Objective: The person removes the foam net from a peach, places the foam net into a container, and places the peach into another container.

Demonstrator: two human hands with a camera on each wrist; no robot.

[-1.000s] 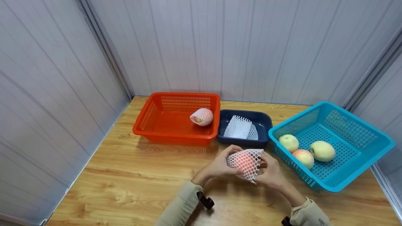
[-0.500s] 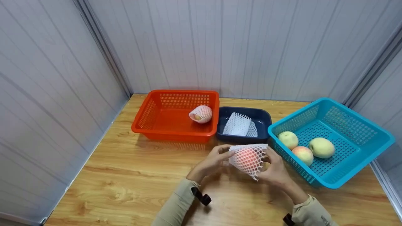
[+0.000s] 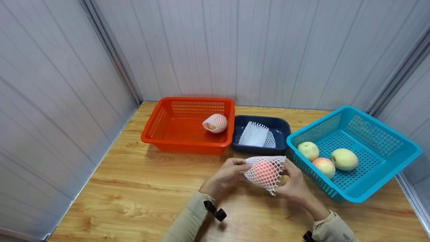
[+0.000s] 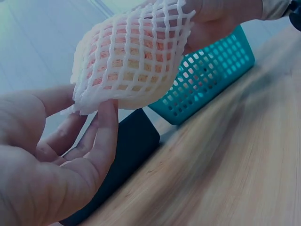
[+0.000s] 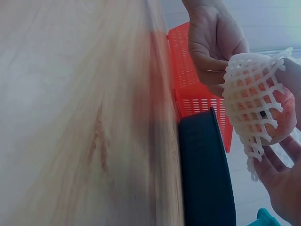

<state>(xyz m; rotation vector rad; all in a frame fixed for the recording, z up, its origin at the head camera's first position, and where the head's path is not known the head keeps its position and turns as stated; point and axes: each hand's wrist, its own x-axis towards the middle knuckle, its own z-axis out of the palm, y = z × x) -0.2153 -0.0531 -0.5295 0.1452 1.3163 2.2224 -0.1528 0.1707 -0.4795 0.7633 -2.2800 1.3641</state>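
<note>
In the head view an apple [image 3: 263,171] with red and yellow skin sits inside a white foam net sleeve [image 3: 278,164], held between both hands above the table. My left hand [image 3: 228,173] pinches the sleeve's closed-looking left end between thumb and fingers, as the left wrist view also shows. My right hand [image 3: 294,183] grips the apple at the sleeve's wide right end. There, part of the bare fruit [image 5: 284,115] shows past the ragged net edge in the right wrist view. Some right fingertips are hidden behind the net.
An orange-red basket [image 3: 188,146] at the back left holds one netted apple [image 3: 216,123]. Beside it, a dark blue tray [image 3: 280,134] holds folded foam nets [image 3: 254,134]. The teal basket [image 3: 386,168] on the right holds several bare apples [image 3: 344,159]. Walls enclose the table [image 3: 134,198].
Over the last second my left hand has shifted from cupping the netted apple to pinching the sleeve's left end. The sleeve has moved slightly right. The baskets and tray stay put.
</note>
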